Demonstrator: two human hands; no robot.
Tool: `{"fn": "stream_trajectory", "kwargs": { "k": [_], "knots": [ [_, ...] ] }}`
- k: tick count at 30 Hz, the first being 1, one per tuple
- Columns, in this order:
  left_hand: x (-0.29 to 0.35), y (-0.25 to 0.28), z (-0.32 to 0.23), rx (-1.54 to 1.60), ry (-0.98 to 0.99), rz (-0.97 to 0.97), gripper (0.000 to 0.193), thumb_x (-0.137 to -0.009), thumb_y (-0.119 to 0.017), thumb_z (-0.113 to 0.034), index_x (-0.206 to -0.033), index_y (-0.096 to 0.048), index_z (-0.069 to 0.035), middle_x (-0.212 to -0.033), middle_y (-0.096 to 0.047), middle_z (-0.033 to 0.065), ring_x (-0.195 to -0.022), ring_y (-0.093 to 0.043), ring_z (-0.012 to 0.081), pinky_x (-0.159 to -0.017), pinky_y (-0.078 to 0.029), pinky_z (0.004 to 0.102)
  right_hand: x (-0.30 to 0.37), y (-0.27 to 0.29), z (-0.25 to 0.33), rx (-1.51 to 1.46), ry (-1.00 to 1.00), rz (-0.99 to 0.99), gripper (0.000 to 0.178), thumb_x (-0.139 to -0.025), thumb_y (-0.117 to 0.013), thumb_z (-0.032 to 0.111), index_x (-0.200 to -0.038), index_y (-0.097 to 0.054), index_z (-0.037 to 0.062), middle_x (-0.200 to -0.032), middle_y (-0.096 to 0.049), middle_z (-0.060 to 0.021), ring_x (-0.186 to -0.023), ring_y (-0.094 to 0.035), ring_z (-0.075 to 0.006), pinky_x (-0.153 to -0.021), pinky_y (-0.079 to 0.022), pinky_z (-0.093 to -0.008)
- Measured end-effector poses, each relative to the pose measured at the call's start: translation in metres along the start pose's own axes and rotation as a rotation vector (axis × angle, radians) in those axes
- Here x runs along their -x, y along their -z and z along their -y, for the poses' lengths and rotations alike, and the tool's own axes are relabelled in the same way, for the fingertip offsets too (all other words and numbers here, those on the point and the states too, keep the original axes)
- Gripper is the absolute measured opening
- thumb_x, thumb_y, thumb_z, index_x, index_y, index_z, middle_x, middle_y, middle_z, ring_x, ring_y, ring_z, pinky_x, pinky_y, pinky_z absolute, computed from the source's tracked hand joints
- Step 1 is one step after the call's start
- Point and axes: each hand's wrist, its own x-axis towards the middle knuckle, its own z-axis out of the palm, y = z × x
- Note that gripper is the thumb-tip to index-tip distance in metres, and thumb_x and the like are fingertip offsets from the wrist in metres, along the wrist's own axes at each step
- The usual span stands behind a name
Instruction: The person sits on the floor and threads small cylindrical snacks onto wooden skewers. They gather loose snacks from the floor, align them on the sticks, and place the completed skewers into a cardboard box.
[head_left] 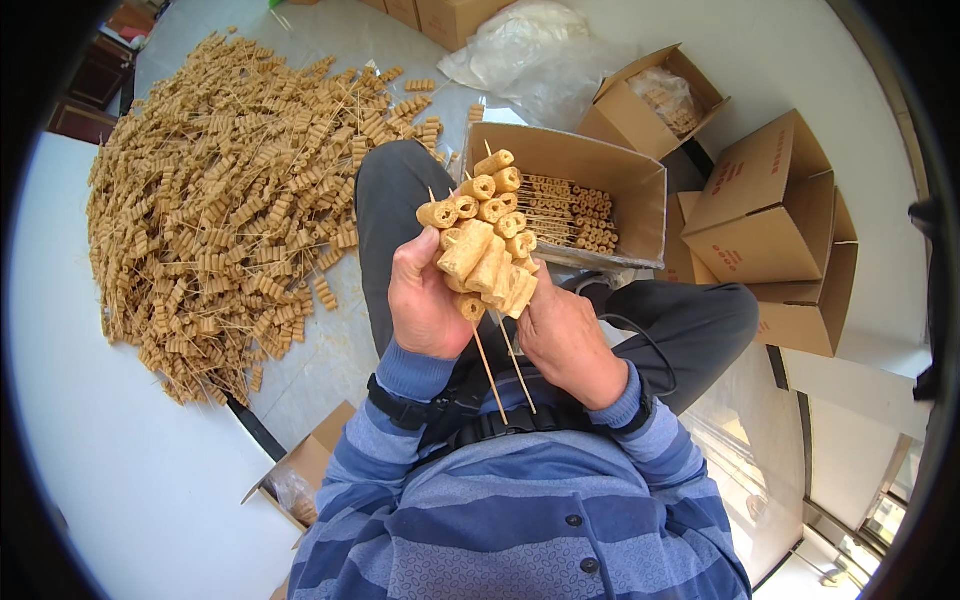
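Between my two hands, over my lap, is a bundle of skewered tofu rolls [485, 240], golden-brown hollow tubes threaded on thin wooden sticks. My left hand [430, 300] closes round its left side, thumb up along the rolls. On the other side my right hand [575, 335] grips the bundle, its fingers partly hidden behind the rolls. Two bare stick ends [492, 375] point down toward my waist. Just beyond stands an open cardboard box [640, 200] with rows of the same skewers [570, 210] laid inside; the bundle hides part of it.
A large heap of loose skewers [230, 220] covers the floor at the left. Several open cartons [765, 200] stand at the right, and a smaller box [625, 110] holding a plastic bag sits behind. Crumpled clear plastic [530, 50] lies at the back. Another carton [310, 460] is by my left elbow.
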Motion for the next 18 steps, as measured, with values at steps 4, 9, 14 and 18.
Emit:
{"fn": "stream_trajectory", "kwargs": {
  "k": [4, 9, 14, 18],
  "knots": [
    [0.007, 0.01, -0.002, 0.037, 0.016, -0.029, 0.053, -0.1, -0.05, -0.038, -0.133, -0.053, 0.003, -0.129, -0.062, 0.0152, -0.12, -0.061, 0.0292, -0.106, -0.048, 0.0451, 0.001, -0.003, 0.001, -0.029, 0.01, 0.058, 0.043, -0.097, -0.053, 0.017, -0.126, -0.038, -0.0098, -0.078, -0.065, -0.0281, -0.073, -0.063, -0.0493, -0.065, -0.05, -0.0573],
    [0.01, 0.015, -0.009, -0.014, -0.006, 0.03, 0.053, -0.1, -0.047, -0.044, -0.136, -0.053, -0.005, -0.135, -0.059, 0.0133, -0.123, -0.059, 0.0302, -0.107, -0.046, 0.0466, -0.001, -0.003, 0.01, -0.519, -0.06, 0.129, 0.045, -0.103, -0.051, 0.022, -0.136, -0.036, -0.0043, -0.071, -0.062, -0.0169, -0.059, -0.063, -0.0329, -0.056, -0.05, -0.0443],
    [0.006, 0.013, -0.015, 0.097, -0.013, 0.091, 0.057, -0.098, -0.051, -0.043, -0.139, -0.05, -0.004, -0.14, -0.056, 0.0156, -0.13, -0.054, 0.0315, -0.113, -0.04, 0.049, 0.006, 0.024, 0.005, -0.945, -0.301, 0.427, 0.025, -0.11, -0.044, 0.028, -0.103, -0.049, 0.0045, -0.064, -0.046, 0.0014, -0.054, -0.047, -0.0076, -0.049, -0.039, -0.0247],
    [0.002, 0.007, -0.015, 0.053, -0.028, 0.088, 0.062, -0.097, -0.053, -0.045, -0.141, -0.048, -0.002, -0.143, -0.054, 0.0173, -0.132, -0.052, 0.0335, -0.114, -0.038, 0.0493, 0.009, 0.018, -0.002, -0.88, -0.251, 0.345, 0.027, -0.109, -0.046, 0.027, -0.1, -0.057, 0.0039, -0.065, -0.049, -0.0005, -0.054, -0.046, -0.0116, -0.05, -0.039, -0.0256]
  ]
}}
